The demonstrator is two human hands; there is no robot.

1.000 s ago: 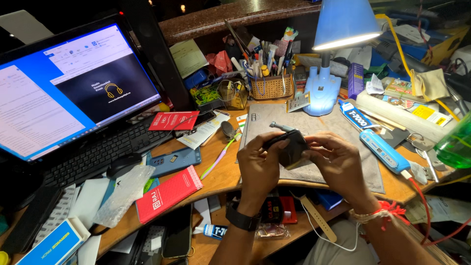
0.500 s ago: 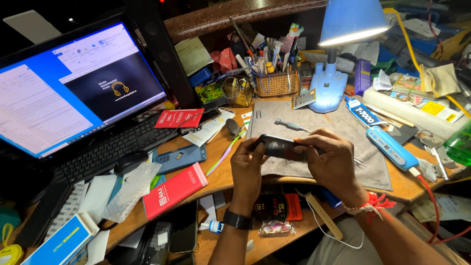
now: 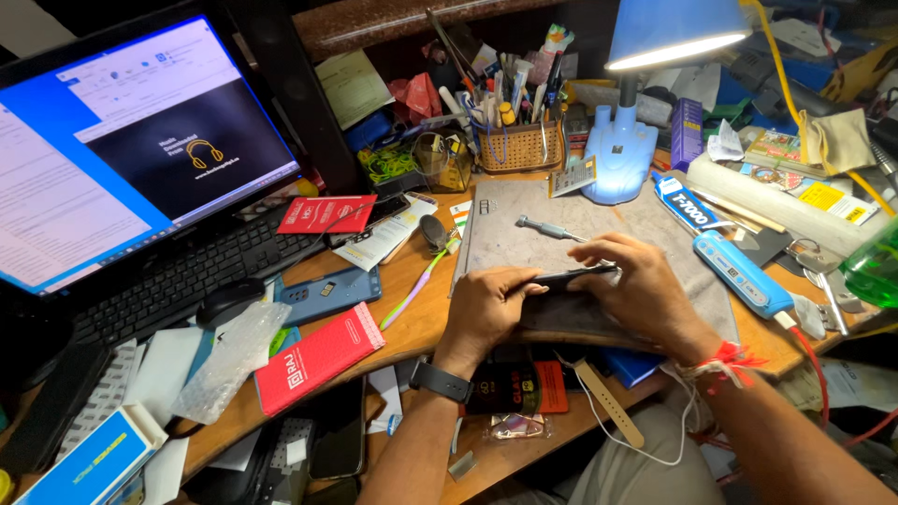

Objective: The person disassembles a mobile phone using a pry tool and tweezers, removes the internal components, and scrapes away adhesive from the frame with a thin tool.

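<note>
Both of my hands hold a thin black phone (image 3: 572,278) edge-on, just above a grey work mat (image 3: 524,238) on the wooden desk. My left hand (image 3: 488,309), with a black watch on its wrist, grips the phone's left end. My right hand (image 3: 641,288), with a red thread at the wrist, covers its right end and top. A small screwdriver (image 3: 545,227) lies on the mat just behind the phone.
A monitor (image 3: 122,140) and black keyboard (image 3: 178,281) fill the left. A blue phone (image 3: 327,295), red boxes (image 3: 316,357), bubble wrap (image 3: 229,360), a basket of tools (image 3: 519,145), a blue lamp (image 3: 622,154), a glue tube (image 3: 683,201) and a blue device (image 3: 739,271) crowd the desk.
The phone has gone from a raised, bunched grip to lying flat and edge-on, low over the mat. Both hands have spread toward its ends.
</note>
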